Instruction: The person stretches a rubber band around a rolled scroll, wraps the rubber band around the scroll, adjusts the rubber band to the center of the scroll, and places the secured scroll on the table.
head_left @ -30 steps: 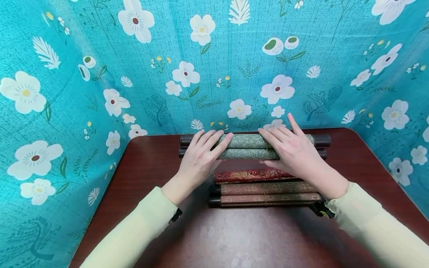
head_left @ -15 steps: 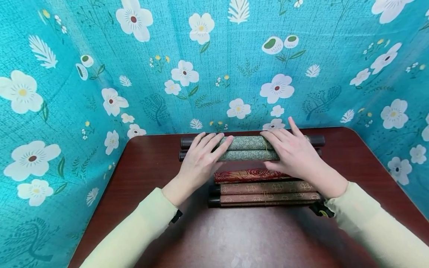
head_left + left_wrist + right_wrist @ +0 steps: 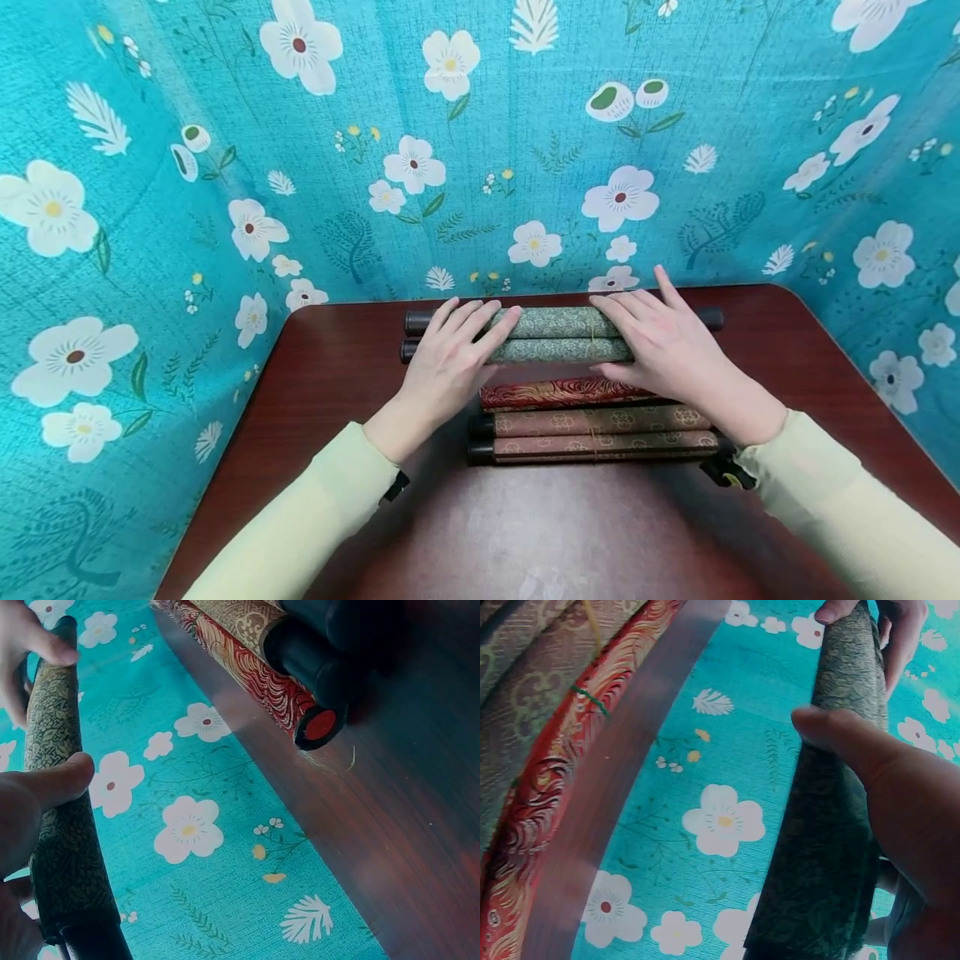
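A green patterned scroll point(image 3: 558, 322), rolled into two side-by-side rolls with dark end caps, is at the back of the dark red table. My left hand point(image 3: 448, 354) grips it left of the middle, fingers over the top and thumb on the near side. On its right part my right hand point(image 3: 663, 337) holds it, thumb on the near side and one finger raised. In the left wrist view the green scroll point(image 3: 56, 720) appears off the tabletop. Both thumbs press its near face in the right wrist view, where the scroll point(image 3: 821, 810) looks dark.
In front of the green scroll lie a red and gold scroll point(image 3: 555, 393) and a brown scroll point(image 3: 555, 447) with black end caps, side by side on the table point(image 3: 495, 533). A turquoise flowered cloth point(image 3: 495, 167) hangs behind the table and at both sides.
The green scroll has come slightly nearer, and its right end has shifted a little left. My right hand has slid slightly right along it. The left hand stays nearly in place.
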`<action>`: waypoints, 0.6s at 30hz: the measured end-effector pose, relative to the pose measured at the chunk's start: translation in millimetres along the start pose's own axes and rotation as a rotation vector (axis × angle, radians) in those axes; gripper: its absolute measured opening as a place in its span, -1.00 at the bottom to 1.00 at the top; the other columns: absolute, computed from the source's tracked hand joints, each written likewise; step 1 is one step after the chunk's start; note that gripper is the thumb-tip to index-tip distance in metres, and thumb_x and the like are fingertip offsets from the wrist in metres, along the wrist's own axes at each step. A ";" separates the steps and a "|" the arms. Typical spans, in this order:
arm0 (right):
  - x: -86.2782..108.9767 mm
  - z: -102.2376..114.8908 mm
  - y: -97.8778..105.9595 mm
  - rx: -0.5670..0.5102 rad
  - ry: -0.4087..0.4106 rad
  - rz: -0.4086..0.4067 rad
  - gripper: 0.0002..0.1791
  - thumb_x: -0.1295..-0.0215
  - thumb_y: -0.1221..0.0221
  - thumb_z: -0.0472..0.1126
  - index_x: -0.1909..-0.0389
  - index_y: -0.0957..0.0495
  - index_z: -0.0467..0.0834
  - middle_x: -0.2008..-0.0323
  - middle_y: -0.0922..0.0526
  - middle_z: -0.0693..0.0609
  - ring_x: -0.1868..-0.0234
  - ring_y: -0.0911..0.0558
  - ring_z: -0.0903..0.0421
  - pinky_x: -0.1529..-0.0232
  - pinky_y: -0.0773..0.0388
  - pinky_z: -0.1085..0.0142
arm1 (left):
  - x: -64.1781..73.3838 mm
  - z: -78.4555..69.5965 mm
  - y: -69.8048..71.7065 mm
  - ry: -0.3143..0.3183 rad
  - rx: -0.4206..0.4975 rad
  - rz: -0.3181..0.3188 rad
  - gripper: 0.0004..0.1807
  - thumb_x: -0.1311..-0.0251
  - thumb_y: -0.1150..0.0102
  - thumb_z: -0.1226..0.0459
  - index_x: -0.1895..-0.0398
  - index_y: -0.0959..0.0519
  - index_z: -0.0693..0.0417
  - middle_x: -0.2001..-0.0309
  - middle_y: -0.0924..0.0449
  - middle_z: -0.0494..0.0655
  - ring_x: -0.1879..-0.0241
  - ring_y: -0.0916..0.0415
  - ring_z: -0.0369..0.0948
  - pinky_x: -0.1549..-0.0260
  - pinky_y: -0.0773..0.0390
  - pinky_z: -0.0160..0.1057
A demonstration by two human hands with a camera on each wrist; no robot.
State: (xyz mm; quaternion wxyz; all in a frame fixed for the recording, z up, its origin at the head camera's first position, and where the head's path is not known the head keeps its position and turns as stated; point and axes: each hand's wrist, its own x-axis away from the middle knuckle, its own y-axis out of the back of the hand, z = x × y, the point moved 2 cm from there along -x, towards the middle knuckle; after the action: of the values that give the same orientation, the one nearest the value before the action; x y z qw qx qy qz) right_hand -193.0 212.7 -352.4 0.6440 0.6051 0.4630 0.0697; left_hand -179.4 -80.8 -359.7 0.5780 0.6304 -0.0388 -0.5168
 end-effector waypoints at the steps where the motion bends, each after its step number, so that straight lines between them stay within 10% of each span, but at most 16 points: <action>1: 1.3 -0.4 -0.5 -0.007 -0.006 0.004 0.12 0.21 -0.73 0.14 -0.35 -0.52 -0.34 -0.12 -0.71 -0.28 -0.14 -0.66 -0.28 -0.51 -0.12 -0.42 | 0.1 -0.5 -0.1 0.002 0.003 0.002 -0.03 0.07 -0.78 0.12 -0.49 -0.52 0.02 -0.32 -0.62 0.08 -0.29 -0.57 0.04 -0.39 -0.46 0.17; 18: -9.2 1.3 1.5 -0.006 0.055 -0.061 0.11 0.31 -0.74 0.11 -0.28 -0.54 -0.36 -0.09 -0.70 -0.30 -0.10 -0.67 -0.30 -0.58 -0.07 -0.33 | -3.5 0.1 3.5 0.003 0.005 -0.043 -0.03 0.08 -0.79 0.13 -0.47 -0.54 0.02 -0.30 -0.63 0.08 -0.28 -0.56 0.04 -0.38 -0.45 0.17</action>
State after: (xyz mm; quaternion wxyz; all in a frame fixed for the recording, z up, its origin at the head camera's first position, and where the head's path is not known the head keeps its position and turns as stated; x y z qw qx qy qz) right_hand -196.5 206.2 -346.6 0.6344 0.5866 0.4988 0.0679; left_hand -179.1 -79.7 -354.9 0.5652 0.6335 -0.0256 -0.5278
